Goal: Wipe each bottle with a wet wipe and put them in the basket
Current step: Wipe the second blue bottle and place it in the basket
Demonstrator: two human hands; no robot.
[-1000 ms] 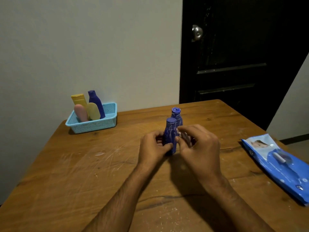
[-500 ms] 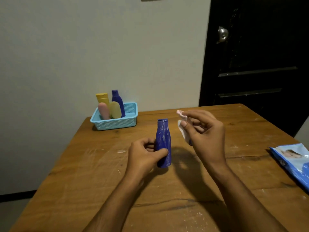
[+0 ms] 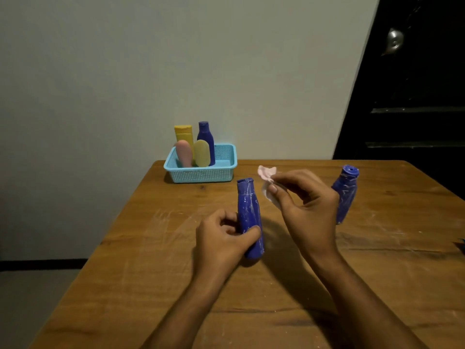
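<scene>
Left hand (image 3: 221, 238) grips the blue bottle (image 3: 249, 217) — right hand (image 3: 307, 210) pinches the wipe (image 3: 266, 182) beside it.

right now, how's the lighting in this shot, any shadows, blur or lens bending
Head view: dim, warm light; the hands cast dark shadows on the table toward the viewer; the door is nearly black, its knob smeared; the wide lens slants the door edge; the held bottle stays fairly sharp.

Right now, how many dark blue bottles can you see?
3. One stands in the basket at the back, one is held by the left hand mid-table, and one stands on the table behind the right hand. Others could hide behind the basket's bottles.
</scene>
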